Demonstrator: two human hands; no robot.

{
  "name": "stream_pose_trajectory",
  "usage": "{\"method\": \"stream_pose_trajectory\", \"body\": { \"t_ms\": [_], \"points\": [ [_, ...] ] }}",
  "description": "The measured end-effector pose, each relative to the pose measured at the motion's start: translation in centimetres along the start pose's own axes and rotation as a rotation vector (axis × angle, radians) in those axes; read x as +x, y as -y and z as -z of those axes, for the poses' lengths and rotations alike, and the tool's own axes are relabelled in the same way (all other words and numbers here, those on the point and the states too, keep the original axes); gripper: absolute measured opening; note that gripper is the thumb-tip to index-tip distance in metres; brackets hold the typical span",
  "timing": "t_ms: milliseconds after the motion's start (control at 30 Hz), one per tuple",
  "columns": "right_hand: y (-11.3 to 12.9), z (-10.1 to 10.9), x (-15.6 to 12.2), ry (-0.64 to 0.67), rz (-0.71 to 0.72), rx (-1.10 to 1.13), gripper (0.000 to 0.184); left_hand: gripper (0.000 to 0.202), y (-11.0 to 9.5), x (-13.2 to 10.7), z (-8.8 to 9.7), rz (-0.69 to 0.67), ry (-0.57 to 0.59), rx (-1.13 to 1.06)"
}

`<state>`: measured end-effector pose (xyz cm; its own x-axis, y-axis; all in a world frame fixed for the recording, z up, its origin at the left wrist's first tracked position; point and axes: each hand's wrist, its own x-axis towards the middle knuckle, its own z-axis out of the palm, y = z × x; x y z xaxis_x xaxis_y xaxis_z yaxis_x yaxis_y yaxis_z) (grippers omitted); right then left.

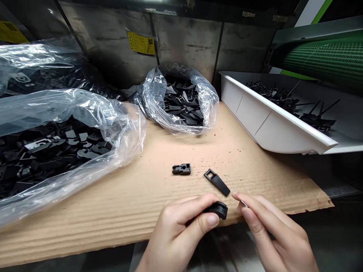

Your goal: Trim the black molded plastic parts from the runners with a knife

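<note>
Between thumb and fingers, my left hand (184,228) grips a black plastic part (219,209) with a rounded, hollowed end, most of it hidden by the fingers. My right hand (272,230), just to the right, pinches a small thin piece (243,203) with a shiny edge; its kind cannot be made out. Beyond the hands, a flat black tapered clip (217,183) with a square hole lies on the cardboard (136,196). Left of that clip rests a small black plastic block (181,169) with a forked end.
A clear plastic bag (124,139) of black parts covers the left side, with another bag (42,56) behind it. At the back stands a bag (210,102) of black clips. A white tray (272,128) of thin-stemmed parts sits right, below a green roller (326,56).
</note>
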<state>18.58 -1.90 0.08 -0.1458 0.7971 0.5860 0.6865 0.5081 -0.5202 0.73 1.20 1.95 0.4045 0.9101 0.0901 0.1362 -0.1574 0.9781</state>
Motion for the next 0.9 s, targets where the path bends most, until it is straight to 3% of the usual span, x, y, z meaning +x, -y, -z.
{"method": "stream_pose_trajectory", "body": {
  "t_ms": [133, 333, 467, 567, 633, 733, 900],
  "points": [
    [0.4, 0.4, 0.3, 0.031, -0.159, 0.101, 0.026, 0.014, 0.1, 0.1, -0.2, -0.05, -0.044, -0.007],
    [0.7, -0.1, 1.7, 0.095, -0.172, 0.12, 0.018, 0.029, -0.1, 0.2, -0.1, -0.122, -0.075, -0.038],
    [-0.1, -0.3, 2.1, 0.097, -0.332, 0.161, 0.019, 0.028, 0.3, -0.2, -0.7, -0.023, -0.24, 0.015],
    [-0.9, -0.1, 1.9, 0.24, -0.31, 0.259, 0.022, 0.034, 0.6, -0.3, -1.4, 0.029, -0.325, -0.059],
    [-1.3, -0.2, 1.7, 0.278, -0.273, 0.28, 0.023, 0.035, 0.6, -0.4, -1.6, 0.039, -0.333, -0.11],
    [-1.6, -0.4, 1.4, 0.226, -0.253, 0.284, 0.022, 0.033, 0.6, -0.3, -1.6, 0.065, -0.299, -0.14],
    [-1.8, -0.5, 1.5, 0.311, -0.36, 0.411, 0.023, 0.037, 0.5, -0.5, -1.4, 0.092, -0.268, -0.251]
  ]
}}
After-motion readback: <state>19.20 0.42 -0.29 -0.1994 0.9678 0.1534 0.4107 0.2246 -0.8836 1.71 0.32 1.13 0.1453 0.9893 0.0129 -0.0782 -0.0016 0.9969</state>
